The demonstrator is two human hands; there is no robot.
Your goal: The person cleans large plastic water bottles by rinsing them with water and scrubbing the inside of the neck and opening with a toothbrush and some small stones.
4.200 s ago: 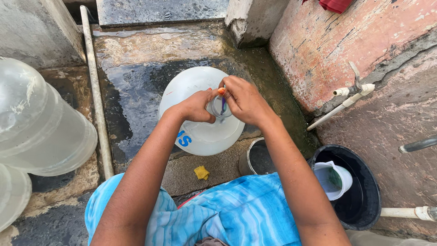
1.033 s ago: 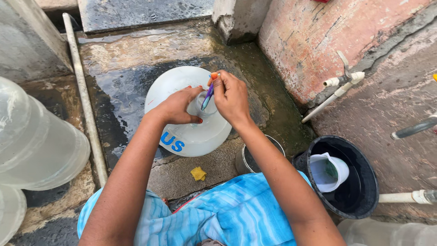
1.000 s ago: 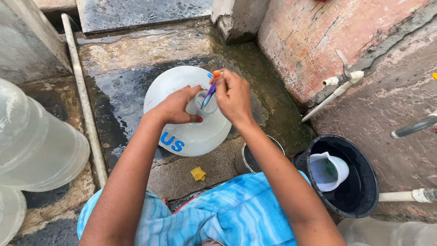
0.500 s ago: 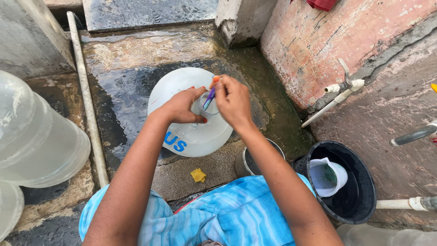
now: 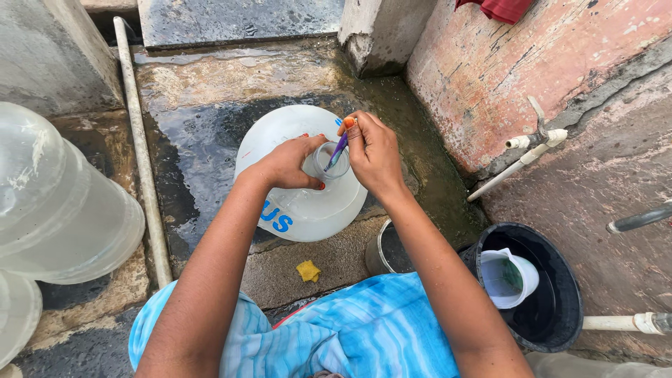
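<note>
At the centre of the frame, the left hand (image 5: 290,162) curls round the open neck of a large clear water jug (image 5: 301,175) standing on wet concrete (image 5: 203,119), while the right hand (image 5: 374,155) pinches a purple-and-orange brush (image 5: 339,148) dipped into the mouth. Slick fingers could likely drop the brush inside, or tip the jug. Open floor lies upper left; a black bucket (image 5: 553,329) and white pipe (image 5: 521,161) crowd the right.

Upright clear water jug (image 5: 301,203) (purple-handled brush (image 5: 338,150) in neck).
</note>
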